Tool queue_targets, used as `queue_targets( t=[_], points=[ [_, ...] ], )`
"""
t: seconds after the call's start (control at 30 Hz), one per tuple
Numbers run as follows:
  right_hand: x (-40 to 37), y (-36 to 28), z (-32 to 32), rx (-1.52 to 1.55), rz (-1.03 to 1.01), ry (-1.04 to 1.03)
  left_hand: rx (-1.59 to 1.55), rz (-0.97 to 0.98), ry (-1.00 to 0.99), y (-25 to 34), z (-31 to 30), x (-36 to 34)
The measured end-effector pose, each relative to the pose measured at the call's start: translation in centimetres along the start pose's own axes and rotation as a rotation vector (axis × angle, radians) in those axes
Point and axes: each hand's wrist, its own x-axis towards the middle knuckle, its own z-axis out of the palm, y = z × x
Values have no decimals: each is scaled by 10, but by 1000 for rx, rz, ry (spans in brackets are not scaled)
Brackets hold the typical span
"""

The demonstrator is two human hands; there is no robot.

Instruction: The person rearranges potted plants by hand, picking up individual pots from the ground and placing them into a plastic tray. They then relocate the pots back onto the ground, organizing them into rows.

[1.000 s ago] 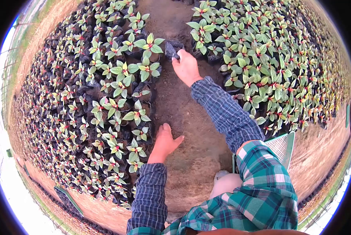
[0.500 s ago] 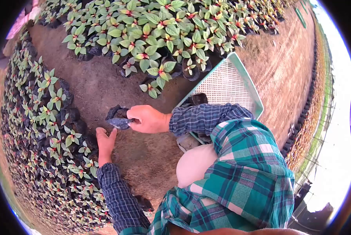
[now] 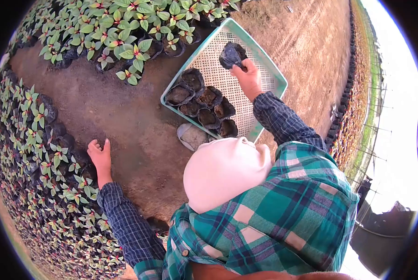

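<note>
My right hand (image 3: pixel 249 80) grips a black plastic grow bag (image 3: pixel 232 55) by its near side, over the far part of a green-rimmed crate (image 3: pixel 278 74) with a pale mesh bottom. Several more soil-filled grow bags (image 3: pixel 209 97) stand close together along the crate's left and near side. On the left, my left hand (image 3: pixel 99 157) is empty above the brown soil, thumb and fingers apart. Nearest to it is a row of black-bagged seedlings (image 3: pixel 64 140) with green leaves and reddish centres.
A dense block of seedlings (image 3: pixel 120 28) spreads across the top. More seedlings fill the left side. A grey shoe (image 3: pixel 192 135) shows beside the crate's near edge. On the right, bare ground runs along a line of dark bags (image 3: pixel 346 93).
My right hand has carried the grow bag from the soil near the left row over to the crate. My left hand stays by the seedlings. The view has shifted, showing more of the crate.
</note>
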Motion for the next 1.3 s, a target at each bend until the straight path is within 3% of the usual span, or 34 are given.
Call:
queue_targets(
  t=[0.07,0.13,0.27,0.33,0.43,0.5,0.67,0.77,0.8,0.87,0.93,1.0,1.07,1.17,1.23,1.3],
  points=[
    [-5,21,-16,10,60,16,-21,-10,-1,4,2,-9],
    [-22,36,-34,-257,27,-2,-10,96,85,12,-1,-26],
    [-93,51,-57,-459,51,-137,-14,11,146,29,6,-68],
    [-122,71,-64,-497,189,-271,-84,-69,132,20,15,-80],
    [-155,86,-69,-460,199,-253,-189,-133,-12,-5,22,-92],
    [-159,89,-73,-587,98,-325,-136,-87,-70,-8,19,-98],
    [-179,81,-80,-573,228,-422,-73,-41,-180,-4,12,-97],
    [-192,82,-88,-686,77,-649,-6,-15,-213,-2,11,-95],
    [-194,82,-89,-683,78,-653,18,-16,-214,0,11,-96],
    [-191,79,-87,-738,111,-941,52,-18,-220,2,11,-96],
    [-188,77,-88,-625,116,-970,76,-17,-189,3,13,-92],
    [-169,53,-89,-859,-56,-1090,47,-54,-195,4,14,-94],
    [-147,5,-79,-730,-275,-978,34,-63,-164,8,12,-94],
    [-103,-47,-20,-437,-803,-720,42,-50,-171,6,16,-91],
    [-84,-77,37,-324,-1061,-760,53,-72,-135,9,17,-92],
    [-86,-98,91,-343,-1176,-865,78,-120,-159,17,15,-89]
  ],
)
